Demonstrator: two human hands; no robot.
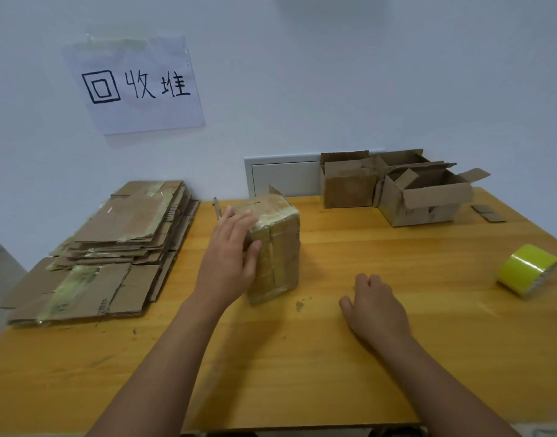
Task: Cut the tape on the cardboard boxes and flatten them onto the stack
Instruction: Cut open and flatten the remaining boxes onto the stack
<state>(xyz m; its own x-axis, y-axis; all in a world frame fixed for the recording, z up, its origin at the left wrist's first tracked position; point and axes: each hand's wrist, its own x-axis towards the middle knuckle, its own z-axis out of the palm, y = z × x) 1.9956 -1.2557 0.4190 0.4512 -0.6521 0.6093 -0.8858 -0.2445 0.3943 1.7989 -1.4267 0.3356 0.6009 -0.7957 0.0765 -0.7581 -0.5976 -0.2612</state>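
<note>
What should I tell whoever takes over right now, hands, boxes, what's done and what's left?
Left hand: resting flat against the left side of the taped box, fingers extended, not gripping.
Right hand: empty, palm down on the table, right of that box.
Taped box stands mid-table, still sealed with tape, not flattened.
Flattened stack sits at the table's left, under the wall sign.
Open boxes wait at the back right, still upright.
Yellow tape roll lies at the right edge.
No cutting tool is visible.
Left: cut the box's tape, flatten it, stack it, then the open boxes.
</note>
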